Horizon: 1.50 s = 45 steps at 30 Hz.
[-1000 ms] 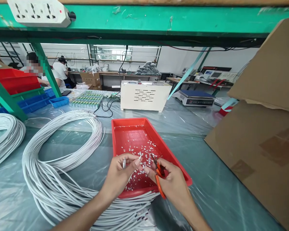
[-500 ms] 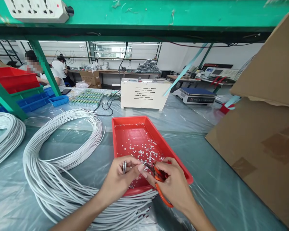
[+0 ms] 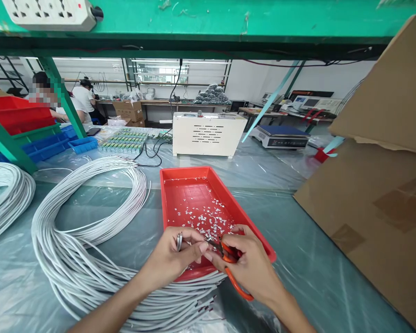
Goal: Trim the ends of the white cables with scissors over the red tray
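Note:
My left hand (image 3: pixel 171 259) pinches the end of a white cable (image 3: pixel 179 240) over the near end of a red tray (image 3: pixel 180 185). My right hand (image 3: pixel 253 266) grips orange-handled cutters (image 3: pixel 232 263), whose tip meets the cable end between the two hands. Small white insulation scraps (image 3: pixel 204 217) litter the tray floor. A large coil of white cables (image 3: pixel 90 231) lies to the left, its cut ends (image 3: pixel 201 305) running under the tray's near edge.
A big cardboard box (image 3: pixel 374 199) fills the right side. A second cable coil (image 3: pixel 3 199) lies far left. Behind the tray stand a cream machine (image 3: pixel 206 134) and a scale (image 3: pixel 280 137). A green shelf beam (image 3: pixel 208 23) with a power strip (image 3: pixel 52 11) hangs overhead. People sit at the back left.
Both hands have dropped slightly toward me over the tray's near end. The cutters turned so their handles point down and right, with the tip now at the cable end.

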### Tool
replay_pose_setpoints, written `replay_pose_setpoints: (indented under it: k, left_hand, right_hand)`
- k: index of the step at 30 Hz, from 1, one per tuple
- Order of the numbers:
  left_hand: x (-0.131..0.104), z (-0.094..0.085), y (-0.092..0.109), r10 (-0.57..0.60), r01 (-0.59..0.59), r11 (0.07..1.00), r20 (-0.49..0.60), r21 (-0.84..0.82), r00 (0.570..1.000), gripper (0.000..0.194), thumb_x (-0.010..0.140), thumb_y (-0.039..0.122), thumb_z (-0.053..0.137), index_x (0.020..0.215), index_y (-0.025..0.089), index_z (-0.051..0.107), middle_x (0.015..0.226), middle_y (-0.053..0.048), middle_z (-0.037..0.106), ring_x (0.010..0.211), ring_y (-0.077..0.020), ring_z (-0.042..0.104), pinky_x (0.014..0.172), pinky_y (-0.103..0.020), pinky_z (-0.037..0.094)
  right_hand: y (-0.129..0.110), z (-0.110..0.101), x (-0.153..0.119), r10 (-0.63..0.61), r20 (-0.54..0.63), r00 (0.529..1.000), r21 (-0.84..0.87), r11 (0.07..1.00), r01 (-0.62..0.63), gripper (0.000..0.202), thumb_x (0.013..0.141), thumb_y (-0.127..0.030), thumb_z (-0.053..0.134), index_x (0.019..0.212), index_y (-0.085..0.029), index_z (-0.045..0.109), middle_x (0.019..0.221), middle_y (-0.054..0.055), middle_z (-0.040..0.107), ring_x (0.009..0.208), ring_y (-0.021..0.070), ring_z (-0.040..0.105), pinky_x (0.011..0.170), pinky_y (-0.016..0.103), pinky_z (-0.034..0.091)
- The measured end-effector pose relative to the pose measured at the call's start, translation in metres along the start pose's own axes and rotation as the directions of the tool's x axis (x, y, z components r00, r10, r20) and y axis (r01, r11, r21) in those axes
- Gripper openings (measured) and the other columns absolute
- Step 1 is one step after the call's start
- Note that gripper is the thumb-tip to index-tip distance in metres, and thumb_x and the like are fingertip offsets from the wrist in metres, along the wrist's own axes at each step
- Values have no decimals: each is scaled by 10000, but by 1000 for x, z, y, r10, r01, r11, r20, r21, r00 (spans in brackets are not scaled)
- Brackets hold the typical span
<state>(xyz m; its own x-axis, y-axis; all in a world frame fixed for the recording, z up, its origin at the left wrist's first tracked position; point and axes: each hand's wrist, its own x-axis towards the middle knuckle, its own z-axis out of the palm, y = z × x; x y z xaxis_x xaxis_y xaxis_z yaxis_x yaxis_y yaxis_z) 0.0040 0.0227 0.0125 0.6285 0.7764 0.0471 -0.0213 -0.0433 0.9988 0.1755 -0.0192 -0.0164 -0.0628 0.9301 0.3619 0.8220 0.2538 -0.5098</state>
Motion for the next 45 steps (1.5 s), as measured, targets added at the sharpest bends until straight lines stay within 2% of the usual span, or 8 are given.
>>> replay_pose_setpoints:
  k: [5, 10, 15, 24, 30, 33, 40, 45]
  left_hand:
    - [0, 3, -6, -17, 18, 1000, -53, 23, 998, 174, 753, 278, 620, 679, 125, 655, 606, -30, 637, 529, -107, 512, 510, -211, 382]
    - [-4, 8, -8, 147, -90, 959, -200, 269, 969, 133, 739, 228, 622, 645, 141, 659, 584, -25, 644, 491, -110, 490, 453, -209, 335]
    - [-9, 9, -6, 267, -195, 856, -87, 480, 960, 188, 825, 170, 508, 729, 150, 669, 704, -48, 684, 626, -147, 585, 588, -231, 408]
    - [-3, -2, -2, -33, 31, 999, 49, 43, 998, 194, 788, 269, 580, 650, 133, 599, 565, 3, 580, 522, -92, 481, 492, -187, 331]
    - [-7, 7, -7, 65, -26, 979, -189, 204, 980, 130, 731, 207, 634, 628, 128, 636, 595, -34, 650, 544, -125, 533, 506, -207, 372]
    - [-13, 11, -9, 196, -72, 876, -217, 477, 956, 155, 779, 159, 569, 656, 152, 663, 625, -29, 677, 559, -133, 570, 520, -208, 388]
    - [-17, 12, -20, 547, -240, 330, 23, 913, 837, 257, 831, 84, 437, 683, 121, 645, 560, -65, 645, 486, -162, 574, 500, -250, 366]
    - [-12, 10, -11, 299, -197, 748, -56, 634, 953, 229, 862, 143, 442, 781, 144, 656, 730, -51, 687, 647, -149, 610, 607, -218, 418]
  right_hand:
    - [0, -1, -1, -11, -1, 1000, -34, 999, 11, 491, 721, -428, 601, 493, -204, 228, 450, -58, 348, 532, 127, 367, 580, 239, 327]
    - [-2, -4, 0, -110, -45, 993, -38, 993, 108, 463, 748, -366, 576, 489, -194, 233, 447, -99, 272, 449, 78, 189, 742, 291, 347]
    - [-3, -3, -1, -56, -40, 998, -68, 996, 53, 458, 726, -352, 595, 482, -195, 241, 436, -85, 303, 459, 90, 257, 674, 262, 342]
    - [0, -2, 0, -211, -112, 971, -110, 974, 199, 401, 725, -309, 593, 487, -193, 293, 463, -92, 313, 440, 71, 253, 748, 296, 341]
    - [-4, -1, -2, -119, -23, 993, -74, 990, 117, 432, 723, -298, 575, 507, -199, 214, 454, -97, 282, 456, 84, 190, 721, 285, 340]
    - [-7, -2, -3, -84, -5, 996, -98, 992, 83, 428, 710, -274, 570, 515, -202, 196, 452, -90, 276, 464, 95, 209, 696, 270, 335]
    - [-10, 5, -7, 42, -8, 999, -112, 993, -42, 452, 741, -371, 552, 492, -203, 214, 432, -61, 314, 499, 126, 339, 615, 244, 331]
    - [-5, 6, -5, -23, -83, 996, -138, 990, 12, 413, 752, -334, 543, 505, -201, 240, 449, -82, 287, 460, 99, 236, 715, 277, 342]
